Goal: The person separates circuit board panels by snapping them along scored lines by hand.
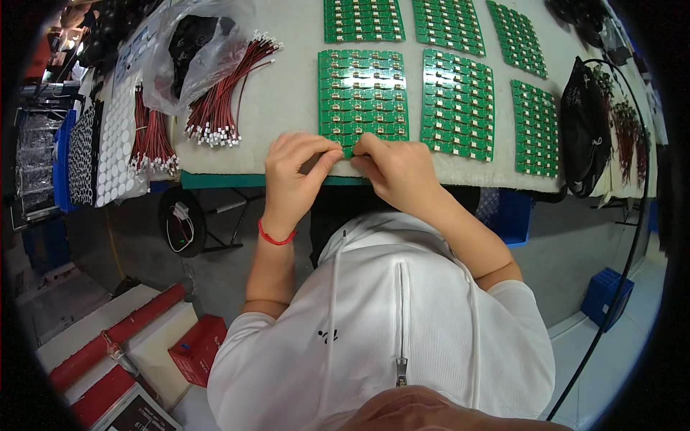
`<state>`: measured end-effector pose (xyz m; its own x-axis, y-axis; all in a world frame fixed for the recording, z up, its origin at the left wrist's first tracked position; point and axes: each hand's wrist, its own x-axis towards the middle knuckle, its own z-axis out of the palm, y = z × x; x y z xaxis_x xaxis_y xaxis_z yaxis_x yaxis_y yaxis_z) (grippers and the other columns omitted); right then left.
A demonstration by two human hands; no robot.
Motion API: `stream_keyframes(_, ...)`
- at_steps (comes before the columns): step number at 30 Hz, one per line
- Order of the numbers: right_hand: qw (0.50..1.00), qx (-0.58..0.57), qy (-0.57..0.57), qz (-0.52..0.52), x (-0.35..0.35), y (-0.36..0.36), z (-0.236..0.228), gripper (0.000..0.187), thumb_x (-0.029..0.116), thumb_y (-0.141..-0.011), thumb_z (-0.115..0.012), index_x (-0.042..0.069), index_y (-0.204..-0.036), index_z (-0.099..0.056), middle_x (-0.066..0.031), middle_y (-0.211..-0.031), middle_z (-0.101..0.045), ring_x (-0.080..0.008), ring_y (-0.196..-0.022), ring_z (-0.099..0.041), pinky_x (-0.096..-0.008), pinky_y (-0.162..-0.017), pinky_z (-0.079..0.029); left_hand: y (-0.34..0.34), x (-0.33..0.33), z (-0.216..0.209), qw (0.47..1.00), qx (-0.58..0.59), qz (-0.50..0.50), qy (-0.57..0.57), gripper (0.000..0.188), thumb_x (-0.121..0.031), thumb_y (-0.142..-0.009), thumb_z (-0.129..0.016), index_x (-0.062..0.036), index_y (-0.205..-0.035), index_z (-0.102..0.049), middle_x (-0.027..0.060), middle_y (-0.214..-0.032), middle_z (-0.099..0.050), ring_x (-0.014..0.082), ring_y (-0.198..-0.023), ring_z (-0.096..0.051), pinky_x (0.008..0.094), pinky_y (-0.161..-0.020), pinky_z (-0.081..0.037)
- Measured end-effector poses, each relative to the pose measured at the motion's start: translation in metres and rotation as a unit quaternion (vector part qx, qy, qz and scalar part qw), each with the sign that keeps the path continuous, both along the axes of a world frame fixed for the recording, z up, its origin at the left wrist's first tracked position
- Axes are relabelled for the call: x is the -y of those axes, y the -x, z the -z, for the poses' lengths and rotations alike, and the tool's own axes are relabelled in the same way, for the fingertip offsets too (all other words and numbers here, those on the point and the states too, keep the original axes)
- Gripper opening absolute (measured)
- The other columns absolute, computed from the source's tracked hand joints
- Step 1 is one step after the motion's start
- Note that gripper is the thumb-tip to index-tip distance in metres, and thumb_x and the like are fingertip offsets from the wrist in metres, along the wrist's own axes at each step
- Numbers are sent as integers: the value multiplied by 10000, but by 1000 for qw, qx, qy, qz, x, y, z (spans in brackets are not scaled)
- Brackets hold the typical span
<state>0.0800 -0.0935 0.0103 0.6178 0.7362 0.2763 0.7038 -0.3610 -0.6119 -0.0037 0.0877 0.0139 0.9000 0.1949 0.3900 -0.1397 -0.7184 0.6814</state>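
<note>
A green circuit board panel (363, 97) with rows of small white connectors lies on the table in front of me. My left hand (296, 165) wears a red cord at the wrist, and its thumb and index finger are pinched at the panel's near edge. Close beside it, my right hand (400, 171) has its fingers curled and pinched at the same edge. A bit of green board shows between the two sets of fingertips. The fingers partly cover that edge, so any smaller part between them is hidden.
More green panels (458, 104) lie in rows to the right and beyond. Bundles of red and black wires (223, 100) rest at left beside a clear plastic bag (162, 82). A black mesh bag (583, 129) lies at right. Blue crates (607, 298) stand below.
</note>
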Motion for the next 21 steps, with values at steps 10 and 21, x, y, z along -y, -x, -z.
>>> stream_keyframes(10,660,-680,-319,-5,27,-36,-26,148,184,-968,-546,41,-984,-581,0,-767,-562,-69,-560,-412,-221,-490,-321,4,13,-11,994,16,-87,-68,94,-95,-780,-764,-75,-860,-719,29,-952,-676,244,-951,-539,360,-854,-417)
stream_keyframes(21,605,-717,-343,42,27,-1,-25,386,364,-1054,-429,40,-932,-599,-8,-720,-542,-73,-572,-454,-219,-492,-349,-15,44,-34,986,92,66,-124,207,-136,-711,-793,-145,-916,-767,10,-1043,-663,248,-1002,-547,391,-892,-399)
